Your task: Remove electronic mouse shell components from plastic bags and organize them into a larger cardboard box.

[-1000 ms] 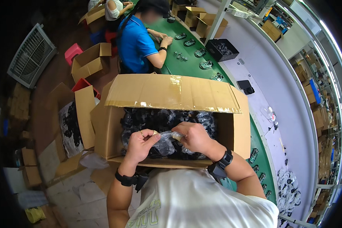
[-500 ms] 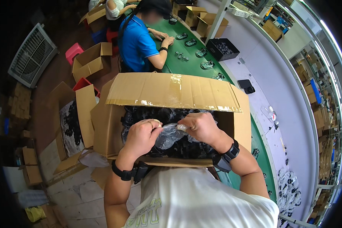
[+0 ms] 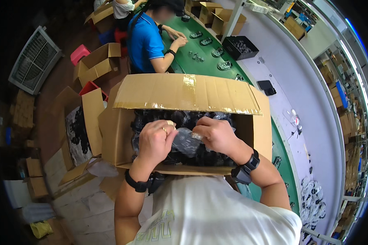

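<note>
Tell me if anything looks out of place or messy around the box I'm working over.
Nothing looks damaged or spilled. Both hands, left hand and right hand, hold a clear plastic bag over the open cardboard box of dark parts. The only untidiness: loose flattened cardboard pieces lie on the floor at the left.

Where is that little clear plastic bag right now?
In the head view, the clear plastic bag is held between the left hand and right hand, just above the open cardboard box.

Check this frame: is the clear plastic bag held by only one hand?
No, both the left hand and the right hand grip the clear plastic bag above the open cardboard box.
</note>
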A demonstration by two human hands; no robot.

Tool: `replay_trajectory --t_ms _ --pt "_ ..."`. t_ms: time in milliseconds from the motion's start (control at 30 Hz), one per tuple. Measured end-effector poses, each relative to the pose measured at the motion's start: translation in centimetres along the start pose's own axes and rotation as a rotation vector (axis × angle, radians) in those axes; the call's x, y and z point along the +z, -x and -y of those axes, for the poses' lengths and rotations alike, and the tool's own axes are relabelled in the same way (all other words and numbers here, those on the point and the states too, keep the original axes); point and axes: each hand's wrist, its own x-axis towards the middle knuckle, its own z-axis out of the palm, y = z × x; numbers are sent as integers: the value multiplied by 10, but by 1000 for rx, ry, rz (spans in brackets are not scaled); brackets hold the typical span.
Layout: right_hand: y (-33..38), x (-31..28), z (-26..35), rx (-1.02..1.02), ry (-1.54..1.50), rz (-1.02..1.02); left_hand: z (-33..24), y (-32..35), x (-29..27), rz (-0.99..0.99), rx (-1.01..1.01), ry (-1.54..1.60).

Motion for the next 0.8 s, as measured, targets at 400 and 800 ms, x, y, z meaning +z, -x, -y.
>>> replay_trajectory --t_ms 400,800 --pt "13 12 -7 482 -802 -233 60 -15 -13 791 -624 82" --pt "100 23 -3 426 -750 707 156 35 27 1412 -298 -591"
